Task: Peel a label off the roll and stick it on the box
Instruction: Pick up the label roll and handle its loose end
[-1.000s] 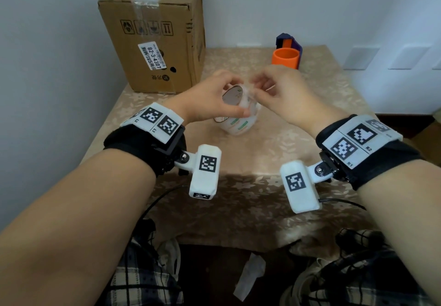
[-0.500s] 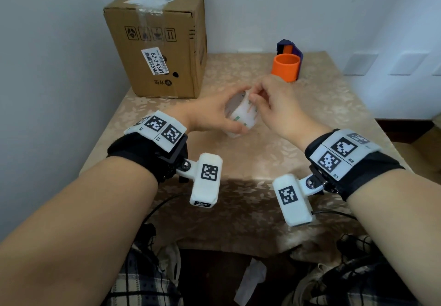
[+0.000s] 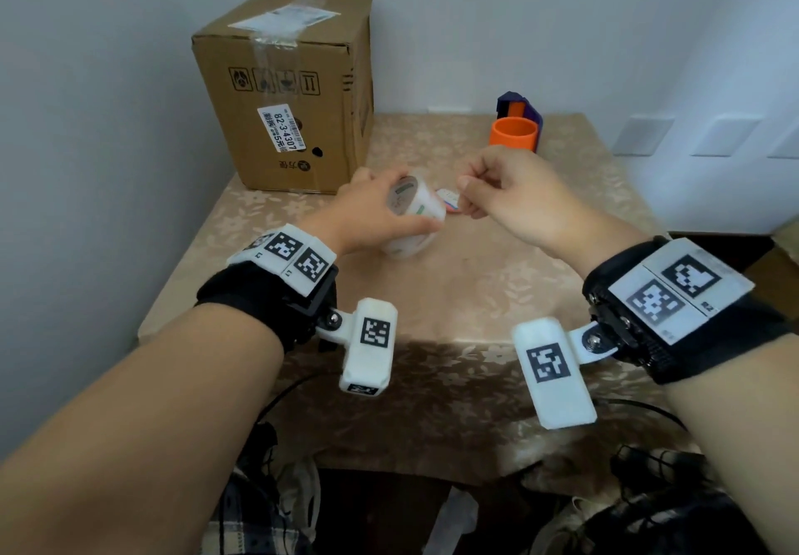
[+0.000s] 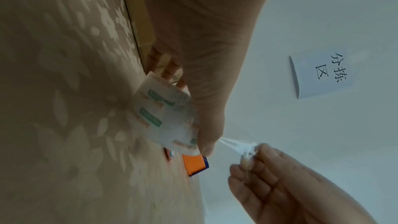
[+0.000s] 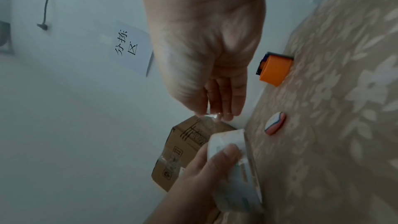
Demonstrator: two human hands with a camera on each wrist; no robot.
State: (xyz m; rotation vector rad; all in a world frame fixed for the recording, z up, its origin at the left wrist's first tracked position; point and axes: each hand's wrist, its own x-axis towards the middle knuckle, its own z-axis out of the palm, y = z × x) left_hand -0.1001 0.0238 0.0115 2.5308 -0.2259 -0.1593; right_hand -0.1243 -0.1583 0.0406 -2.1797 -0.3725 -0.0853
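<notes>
The left hand (image 3: 372, 212) wraps round the white roll of printed labels (image 3: 413, 219), thumb on the near side and fingers curled behind, pinning it low over the middle of the beige floral tablecloth (image 3: 475, 295); whether the roll touches the cloth I cannot tell. That firm hold looks meant to anchor the roll so the pull has something to work against. The right hand (image 3: 514, 199) sits just beside it, thumb and forefinger pressed together on a thin, glossy, see-through strip (image 4: 237, 146) running from the roll's edge, the other fingers curled in. In the left wrist view that strip is stretched taut and crinkled, more film than paper, so the peel reads as under way, not finished.

The roll is a squat drum, its smooth wrap printed in green and orange. The brown cardboard box (image 3: 294, 91), taped on top and carrying a white printed sticker on its front, stands at the far left corner, well apart from both hands. A small oval red, white and blue object (image 5: 275, 123) lies flat near the roll. An orange plastic cup (image 3: 514, 132) sits at the far edge.
</notes>
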